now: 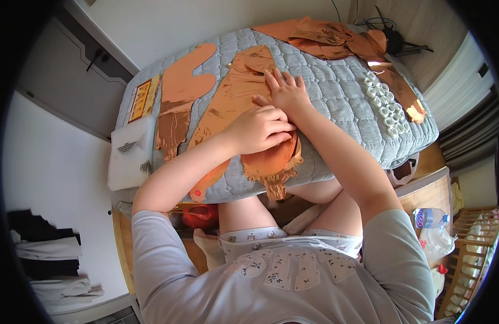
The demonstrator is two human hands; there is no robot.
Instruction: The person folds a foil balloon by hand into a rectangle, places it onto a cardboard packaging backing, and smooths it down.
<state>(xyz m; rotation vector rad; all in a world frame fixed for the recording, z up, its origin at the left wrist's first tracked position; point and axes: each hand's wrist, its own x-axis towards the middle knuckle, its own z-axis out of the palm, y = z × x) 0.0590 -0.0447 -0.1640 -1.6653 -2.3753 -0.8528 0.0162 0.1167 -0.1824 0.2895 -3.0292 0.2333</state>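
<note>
A flat, uninflated copper-coloured foil balloon (230,102) lies in front of me on the quilted grey-blue mattress (327,108). My right hand (287,92) rests flat on its upper part, fingers spread. Just nearer to me, my left hand (263,128) has its fingers bent and closed on the foil; its fingertips are partly hidden. Below the left hand, a rounded darker orange foil part (271,156) ends in a crinkled tail at the mattress's near edge. Another flat foil balloon (179,89), with two rounded lobes, lies to the left.
More crumpled copper foil (325,38) lies at the far right. Several white ribbon rolls (387,102) sit on the right side. A yellow printed packet (144,100) and a white plastic bag (131,156) lie left. A plastic bottle (430,217) is at lower right.
</note>
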